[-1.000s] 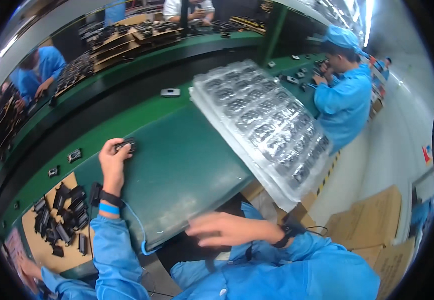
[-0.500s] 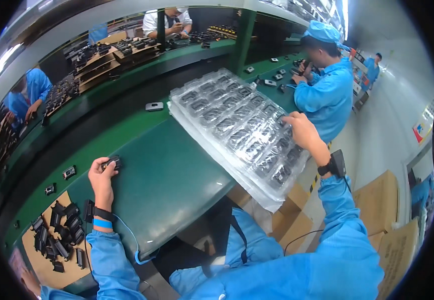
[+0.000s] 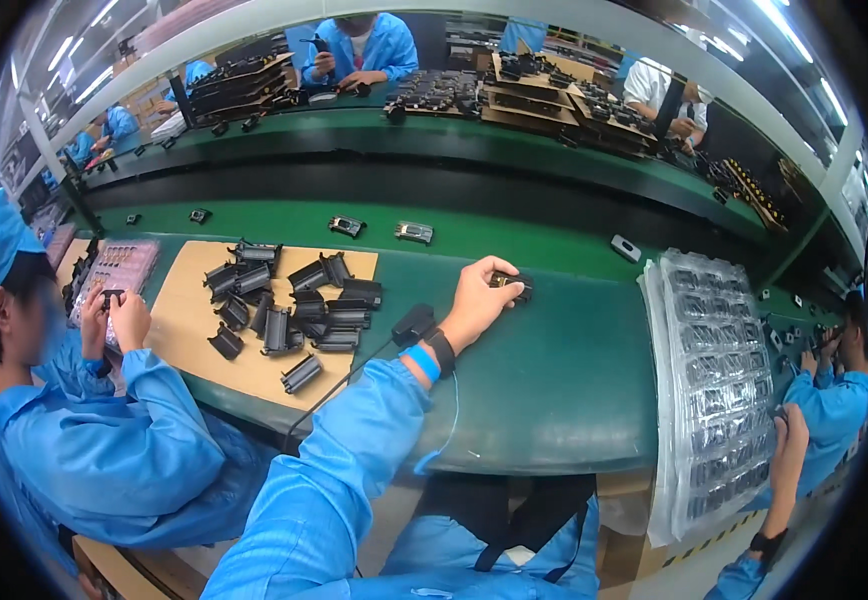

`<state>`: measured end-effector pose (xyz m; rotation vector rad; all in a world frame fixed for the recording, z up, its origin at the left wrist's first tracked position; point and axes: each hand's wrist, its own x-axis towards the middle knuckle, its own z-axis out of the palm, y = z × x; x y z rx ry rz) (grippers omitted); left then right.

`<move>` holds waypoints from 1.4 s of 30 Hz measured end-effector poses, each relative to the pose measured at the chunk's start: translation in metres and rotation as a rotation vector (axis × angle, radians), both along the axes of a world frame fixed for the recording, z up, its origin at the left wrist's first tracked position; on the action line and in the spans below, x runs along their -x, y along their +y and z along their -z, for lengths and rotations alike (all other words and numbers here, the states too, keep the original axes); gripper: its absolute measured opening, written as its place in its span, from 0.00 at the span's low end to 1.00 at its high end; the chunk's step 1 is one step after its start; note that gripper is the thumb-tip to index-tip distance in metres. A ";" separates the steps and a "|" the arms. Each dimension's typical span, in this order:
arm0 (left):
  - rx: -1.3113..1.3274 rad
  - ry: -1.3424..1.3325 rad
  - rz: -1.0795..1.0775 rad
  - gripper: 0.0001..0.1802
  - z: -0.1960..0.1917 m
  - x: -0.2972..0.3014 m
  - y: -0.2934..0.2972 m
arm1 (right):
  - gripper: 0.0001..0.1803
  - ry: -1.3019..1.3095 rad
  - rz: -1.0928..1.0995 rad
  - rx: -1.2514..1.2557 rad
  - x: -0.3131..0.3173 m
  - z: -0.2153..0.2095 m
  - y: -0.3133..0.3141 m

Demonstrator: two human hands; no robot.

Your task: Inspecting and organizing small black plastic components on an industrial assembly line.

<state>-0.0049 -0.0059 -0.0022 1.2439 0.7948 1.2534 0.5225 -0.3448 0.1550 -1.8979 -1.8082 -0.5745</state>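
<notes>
My left hand (image 3: 481, 303) is closed round a small black electronic housing (image 3: 514, 289) with gold-coloured bits showing, resting at the table's surface. Far to the right, my right hand (image 3: 792, 437) is at the right edge of a clear plastic blister tray (image 3: 706, 375), its fingers drawn together; what they pinch is hidden. Dark parts sit in the tray's pockets, and the tray lies on a stack of similar sheets. Left of my left hand, several black plastic shells (image 3: 289, 310) lie heaped on a cardboard sheet (image 3: 186, 318).
On the green strip behind the table (image 3: 584, 400) lie small devices, among them a silver one (image 3: 414, 232) and a grey one (image 3: 625, 248). A co-worker (image 3: 104, 430) sits close on the left, another (image 3: 844, 390) on the right. A shelf with stacked parts (image 3: 529, 105) runs along the back.
The view has swung left, so the tray appears farther right and the heap of shells nearer the middle. My left hand still grips the black housing; my right hand stays by the tray.
</notes>
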 end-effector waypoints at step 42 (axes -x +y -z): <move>0.080 -0.166 -0.045 0.12 -0.005 0.000 -0.001 | 0.24 1.088 -0.719 0.300 0.350 0.131 0.321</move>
